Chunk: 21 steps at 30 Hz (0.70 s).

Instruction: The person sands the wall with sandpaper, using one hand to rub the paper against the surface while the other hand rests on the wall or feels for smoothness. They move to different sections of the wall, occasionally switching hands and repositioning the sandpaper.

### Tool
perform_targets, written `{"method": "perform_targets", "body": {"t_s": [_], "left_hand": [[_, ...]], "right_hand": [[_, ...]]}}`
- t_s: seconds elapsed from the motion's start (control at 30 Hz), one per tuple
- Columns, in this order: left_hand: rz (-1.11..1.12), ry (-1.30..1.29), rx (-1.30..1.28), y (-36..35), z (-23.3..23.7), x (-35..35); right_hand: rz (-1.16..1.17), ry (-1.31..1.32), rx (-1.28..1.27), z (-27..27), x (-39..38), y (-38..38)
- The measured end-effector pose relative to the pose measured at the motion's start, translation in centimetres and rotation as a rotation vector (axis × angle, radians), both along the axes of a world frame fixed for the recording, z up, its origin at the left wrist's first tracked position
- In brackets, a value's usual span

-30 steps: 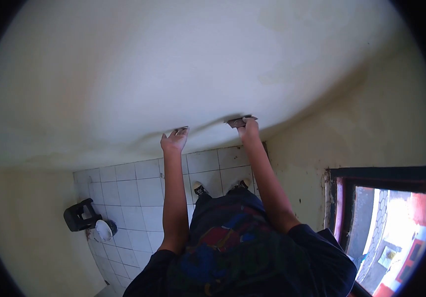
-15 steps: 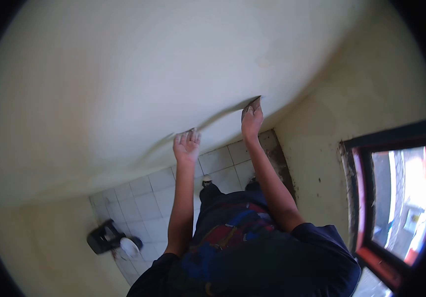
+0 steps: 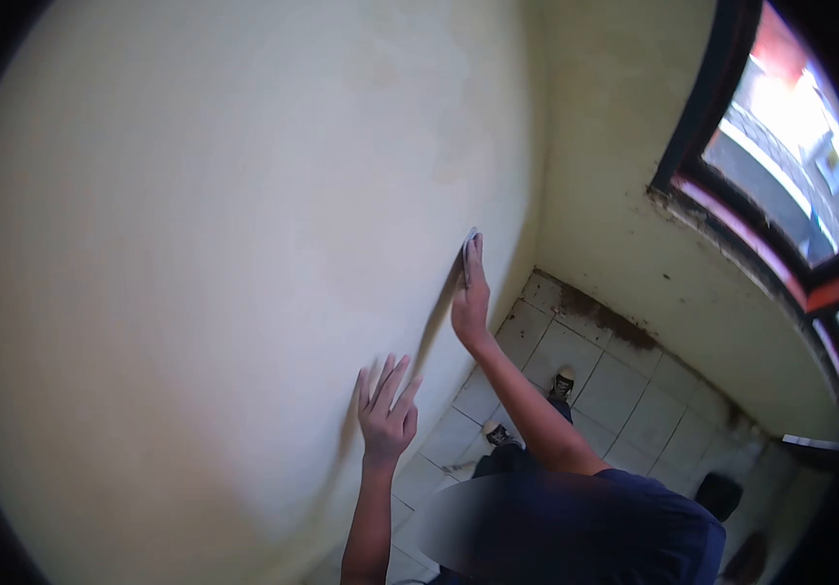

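Note:
My right hand (image 3: 472, 292) lies nearly flat along the pale wall (image 3: 244, 244), its fingers pressed together over a thin grey sheet that looks like sandpaper (image 3: 470, 237). Only the edge of that sheet shows past the fingertips, and the rest is hidden under the hand. Lower and to the left, my left hand (image 3: 387, 414) is open with fingers spread, close to the wall and holding nothing. Its fingers look dusty, and a shadow falls on the wall beside it.
At right, a second wall (image 3: 614, 175) meets the first in a corner and holds a dark-framed window (image 3: 722, 185). Below is a tiled floor (image 3: 566, 351) with dirt along its edge. My shoes (image 3: 563, 382) stand near the wall. A black object (image 3: 719, 495) sits at lower right.
The view has turned, bringing the window higher and more floor into sight at right. My left hand's fingers have spread. My right hand still presses the sheet to the wall.

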<state>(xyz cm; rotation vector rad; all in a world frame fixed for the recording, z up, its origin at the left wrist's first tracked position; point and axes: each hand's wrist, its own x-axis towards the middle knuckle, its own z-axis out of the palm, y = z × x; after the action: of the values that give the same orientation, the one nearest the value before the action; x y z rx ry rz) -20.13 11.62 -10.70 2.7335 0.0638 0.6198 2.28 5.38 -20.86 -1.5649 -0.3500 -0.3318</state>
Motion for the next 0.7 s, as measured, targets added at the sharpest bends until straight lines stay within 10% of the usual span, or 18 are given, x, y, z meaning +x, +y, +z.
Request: {"method": "perform_targets", "body": {"t_s": [0.17,0.33,0.53,0.7], "left_hand": [[0.106,0.189,1.084,2.7,-4.1,2.2],[0.137,0.133,1.11,1.6,-5.9,2.7],[0.066,0.132,1.017,1.0,-7.5,4.4],[-0.028,0.146,1.013,0.7,-7.4,6.0]], "right_hand": [[-0.117,0.094,0.148,-3.6,2.2,1.9],[-0.092,0.572,0.232,-13.8,1.8,-0.4],[-0.021,0.121,0.252,-3.6,-0.5,0.4],[-0.099,0.213,0.388,-11.8,2.5,1.2]]}}
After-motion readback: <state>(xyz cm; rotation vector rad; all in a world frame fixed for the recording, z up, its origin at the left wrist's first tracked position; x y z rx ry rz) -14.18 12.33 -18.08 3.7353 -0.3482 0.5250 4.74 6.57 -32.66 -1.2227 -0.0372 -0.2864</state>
